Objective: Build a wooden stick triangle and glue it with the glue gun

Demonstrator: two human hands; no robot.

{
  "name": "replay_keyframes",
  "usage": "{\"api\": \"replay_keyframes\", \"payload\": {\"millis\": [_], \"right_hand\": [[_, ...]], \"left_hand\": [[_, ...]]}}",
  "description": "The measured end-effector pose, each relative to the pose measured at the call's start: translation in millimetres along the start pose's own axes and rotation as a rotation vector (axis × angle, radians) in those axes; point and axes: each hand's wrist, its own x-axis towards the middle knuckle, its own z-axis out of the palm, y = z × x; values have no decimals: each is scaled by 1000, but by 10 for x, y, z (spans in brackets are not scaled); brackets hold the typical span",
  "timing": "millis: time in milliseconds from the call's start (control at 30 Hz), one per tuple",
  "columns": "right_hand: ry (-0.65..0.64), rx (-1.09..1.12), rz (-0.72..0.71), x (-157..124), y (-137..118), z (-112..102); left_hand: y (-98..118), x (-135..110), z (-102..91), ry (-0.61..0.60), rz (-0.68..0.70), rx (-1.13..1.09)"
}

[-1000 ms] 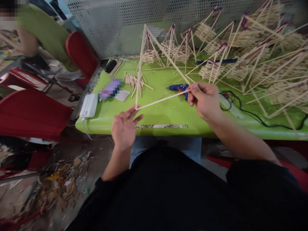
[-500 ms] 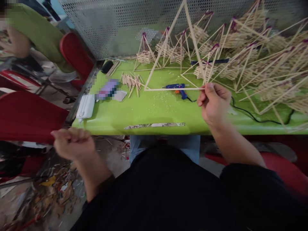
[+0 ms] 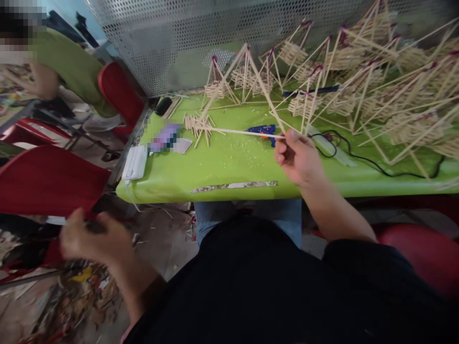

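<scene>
My right hand pinches one corner of a triangular frame of thin wooden sticks, holding it above the green tabletop. The frame's top points away from me and its near stick runs leftward over a loose pile of short sticks. Behind that near stick lies a blue glue gun, its black cord trailing right. Off the table's left end, my left hand hangs above the littered floor. It is blurred by motion, but thumb and fingers are apart with nothing seen between them.
Several stick structures with purple-bound tops crowd the table's right side. At left lie a white power bank and a phone. A patterned strip lies near the front edge. Red chairs and a person in green are leftward.
My right hand has moved left and slightly down with the stick triangle, which is now tilted away. My left hand has dropped lower, and its fingers have gone from curled to apart.
</scene>
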Motion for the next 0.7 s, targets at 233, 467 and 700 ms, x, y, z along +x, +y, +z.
{"api": "replay_keyframes", "payload": {"millis": [233,467,700], "right_hand": [[-134,140,177,-368,30,265],[-4,94,91,-659,289,426],[142,87,14,-749,560,501]], "left_hand": [[1382,-264,1470,-524,409,-799],[2131,-480,1788,-702,222,-1039],[2132,-518,1759,-511,414,-859]]}}
